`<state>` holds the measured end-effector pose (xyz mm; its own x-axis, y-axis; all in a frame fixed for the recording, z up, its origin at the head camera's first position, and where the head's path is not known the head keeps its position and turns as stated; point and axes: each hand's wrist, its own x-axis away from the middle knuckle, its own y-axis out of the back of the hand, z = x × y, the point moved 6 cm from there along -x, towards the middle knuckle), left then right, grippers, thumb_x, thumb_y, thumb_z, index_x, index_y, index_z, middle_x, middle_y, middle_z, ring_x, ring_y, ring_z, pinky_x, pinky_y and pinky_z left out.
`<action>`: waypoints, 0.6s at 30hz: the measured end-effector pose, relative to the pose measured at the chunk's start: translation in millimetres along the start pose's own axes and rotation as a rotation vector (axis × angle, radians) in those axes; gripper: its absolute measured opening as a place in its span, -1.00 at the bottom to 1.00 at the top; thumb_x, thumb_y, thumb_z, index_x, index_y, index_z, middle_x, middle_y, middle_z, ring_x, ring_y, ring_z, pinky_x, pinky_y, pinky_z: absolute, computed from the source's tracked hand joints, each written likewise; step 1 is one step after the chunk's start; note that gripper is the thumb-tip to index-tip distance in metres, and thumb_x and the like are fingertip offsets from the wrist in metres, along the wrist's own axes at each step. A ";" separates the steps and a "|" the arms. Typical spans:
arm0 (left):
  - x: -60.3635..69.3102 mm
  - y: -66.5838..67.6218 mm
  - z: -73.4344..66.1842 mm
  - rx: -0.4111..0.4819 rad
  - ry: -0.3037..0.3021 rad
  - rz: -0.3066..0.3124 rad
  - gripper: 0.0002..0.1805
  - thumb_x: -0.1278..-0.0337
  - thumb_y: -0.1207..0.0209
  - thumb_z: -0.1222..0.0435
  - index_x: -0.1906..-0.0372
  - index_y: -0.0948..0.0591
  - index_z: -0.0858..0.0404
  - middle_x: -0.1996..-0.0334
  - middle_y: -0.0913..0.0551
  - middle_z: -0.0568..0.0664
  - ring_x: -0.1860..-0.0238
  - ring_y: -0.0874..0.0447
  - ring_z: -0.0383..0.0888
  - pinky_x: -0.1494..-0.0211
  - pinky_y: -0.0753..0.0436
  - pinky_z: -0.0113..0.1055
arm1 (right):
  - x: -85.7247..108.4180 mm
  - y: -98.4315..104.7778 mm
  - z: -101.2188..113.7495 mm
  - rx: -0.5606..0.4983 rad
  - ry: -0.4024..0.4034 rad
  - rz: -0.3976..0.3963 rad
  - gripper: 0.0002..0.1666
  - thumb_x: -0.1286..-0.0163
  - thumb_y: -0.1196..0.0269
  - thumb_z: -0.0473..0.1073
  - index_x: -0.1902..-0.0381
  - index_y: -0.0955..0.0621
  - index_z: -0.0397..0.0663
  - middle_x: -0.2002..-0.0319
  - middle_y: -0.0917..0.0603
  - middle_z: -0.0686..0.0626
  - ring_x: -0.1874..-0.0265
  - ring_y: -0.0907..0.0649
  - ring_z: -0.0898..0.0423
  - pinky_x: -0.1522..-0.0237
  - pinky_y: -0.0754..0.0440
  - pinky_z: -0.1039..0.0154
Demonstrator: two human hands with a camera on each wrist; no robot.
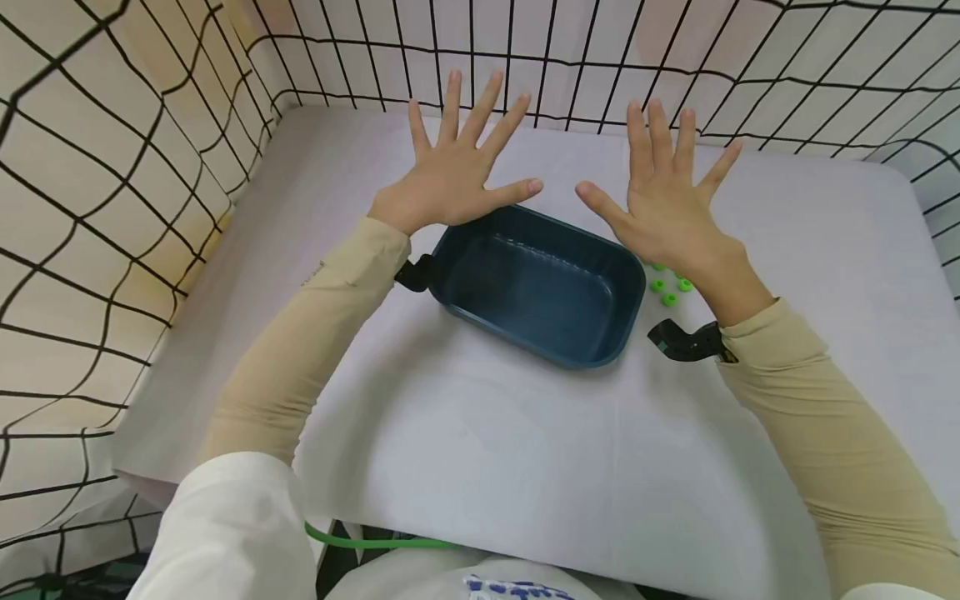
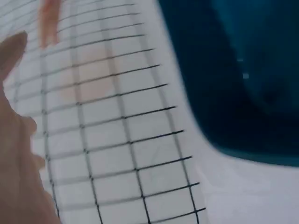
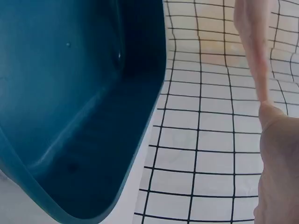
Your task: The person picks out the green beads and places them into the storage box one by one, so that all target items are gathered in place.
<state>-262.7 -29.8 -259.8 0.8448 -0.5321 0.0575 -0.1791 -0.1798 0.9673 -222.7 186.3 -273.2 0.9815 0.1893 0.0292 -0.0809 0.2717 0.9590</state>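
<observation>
Both hands are held out with fingers spread, holding nothing. In the head view my left hand [image 1: 453, 171] is over the back left of a dark blue rectangular tub [image 1: 536, 292]. My right hand [image 1: 667, 196] hovers near the tub's back right corner. Several small green pieces [image 1: 669, 298] lie on the table just right of the tub, partly hidden by the right hand and wrist. Inside the tub I see only its bare blue floor. The left wrist view shows the tub's edge [image 2: 201, 126] beside part of the left hand [image 2: 18, 158]; the right wrist view shows the tub [image 3: 84, 140] too.
A white-covered table [image 1: 480, 450] carries the tub. Black wire mesh [image 1: 525, 58] fences its back and sides. A small black camera mount [image 1: 682, 340] sits at the right wrist, another [image 1: 415, 273] at the left. A green band [image 1: 375, 542] runs along the front edge.
</observation>
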 end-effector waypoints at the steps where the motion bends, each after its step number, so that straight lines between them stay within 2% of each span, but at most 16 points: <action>1: 4.1 5.8 3.5 0.089 -0.031 -0.035 0.01 -0.25 0.16 -0.39 -0.53 0.47 -0.23 -0.49 0.73 -0.25 -0.40 1.00 -0.08 -0.35 0.78 0.24 | 1.3 1.9 -1.5 -0.040 0.001 -0.016 0.20 -0.29 0.36 0.67 -0.52 0.56 0.16 -0.52 0.63 0.01 -0.42 0.67 -0.09 -0.17 0.80 -0.44; 3: 16.8 18.1 15.3 0.372 -0.119 -0.127 0.07 -0.24 -0.05 -0.30 -0.58 0.34 -0.14 -0.56 0.55 -0.24 -0.49 0.81 -0.23 -0.49 0.65 0.03 | 5.0 6.9 -5.6 -0.147 0.003 -0.060 0.21 -0.28 0.33 0.67 -0.54 0.51 0.15 -0.54 0.58 0.02 -0.44 0.65 -0.03 -0.22 0.83 -0.33; 5: 36.7 24.0 34.7 0.744 -0.209 -0.209 0.18 -0.12 -0.27 -0.20 -0.61 0.23 0.00 -0.61 0.35 -0.18 -0.57 0.54 -0.26 -0.59 0.44 -0.13 | 11.0 14.5 -11.7 -0.283 0.019 -0.163 0.22 -0.29 0.26 0.65 -0.58 0.38 0.07 -0.58 0.45 -0.03 -0.51 0.51 0.01 -0.37 0.73 -0.18; 7: 60.7 16.2 58.3 1.056 -0.257 -0.253 0.26 0.05 -0.45 -0.06 -0.60 0.13 0.11 -0.61 0.16 -0.11 -0.59 0.26 -0.22 -0.62 0.20 -0.23 | 20.1 21.8 -21.8 -0.454 0.017 -0.272 0.17 -0.35 0.16 0.57 -0.59 0.23 0.01 -0.59 0.27 -0.06 -0.56 0.30 0.04 -0.50 0.54 0.00; 8: 72.9 7.0 69.4 1.161 -0.258 -0.256 0.27 0.11 -0.52 0.05 -0.59 0.09 0.16 -0.60 0.10 -0.07 -0.58 0.15 -0.17 -0.62 0.10 -0.25 | 25.6 24.4 -28.5 -0.536 0.004 -0.325 0.07 -0.41 0.12 0.49 -0.59 0.14 0.00 -0.58 0.17 -0.07 -0.57 0.17 0.04 -0.55 0.39 0.07; 9: 84.6 -5.6 79.3 1.234 -0.231 -0.242 0.28 0.14 -0.55 0.16 -0.59 0.09 0.17 -0.59 0.07 -0.05 -0.58 0.11 -0.12 -0.62 0.05 -0.21 | 31.8 25.8 -36.0 -0.621 -0.014 -0.382 -0.03 -0.46 0.09 0.40 -0.57 0.04 -0.02 -0.55 0.05 -0.10 -0.55 0.01 0.04 -0.57 0.21 0.10; 11: 103.8 -34.1 92.5 1.255 -0.155 -0.180 0.27 0.17 -0.52 0.40 -0.59 0.09 0.17 -0.59 0.06 -0.03 -0.58 0.09 -0.03 -0.61 -0.01 -0.17 | 44.8 23.5 -53.4 -0.826 -0.072 -0.471 -0.26 -0.53 0.05 0.19 -0.50 -0.11 0.01 -0.46 -0.14 -0.07 -0.46 -0.24 0.04 -0.55 -0.06 0.16; 14: 120.3 -71.8 97.3 1.169 -0.086 -0.053 0.26 0.19 -0.42 0.62 -0.59 0.09 0.13 -0.59 0.07 -0.03 -0.59 0.13 0.00 -0.61 0.00 -0.10 | 65.3 9.3 -78.8 -1.089 -0.167 -0.590 -0.53 -0.58 0.06 0.01 -0.35 -0.28 0.02 -0.26 -0.35 -0.03 -0.25 -0.49 0.03 -0.38 -0.41 0.23; 16: 123.8 -89.3 95.5 1.112 -0.068 0.014 0.31 0.21 -0.46 0.59 -0.59 0.13 0.12 -0.59 0.09 -0.02 -0.59 0.16 -0.01 -0.61 0.01 -0.05 | 78.1 -3.9 -92.4 -1.228 -0.187 -0.672 -0.60 -0.57 0.01 -0.04 -0.26 -0.35 -0.03 -0.13 -0.43 -0.05 -0.11 -0.59 0.04 -0.22 -0.56 0.31; 18: 123.1 -103.8 92.9 1.050 -0.052 0.072 0.36 0.22 -0.52 0.50 -0.59 0.19 0.11 -0.60 0.13 -0.01 -0.59 0.17 -0.01 -0.60 0.02 -0.01 | 87.4 -17.5 -103.2 -1.308 -0.196 -0.726 -0.65 -0.55 -0.05 -0.09 -0.18 -0.40 -0.10 -0.03 -0.50 -0.09 0.06 -0.66 0.07 0.00 -0.67 0.39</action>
<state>-187.0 -153.4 -376.0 0.7964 -0.6005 0.0715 -0.5960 -0.7595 0.2605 -153.4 295.5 -316.5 0.8733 -0.4486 -0.1900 0.4292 0.8929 -0.1359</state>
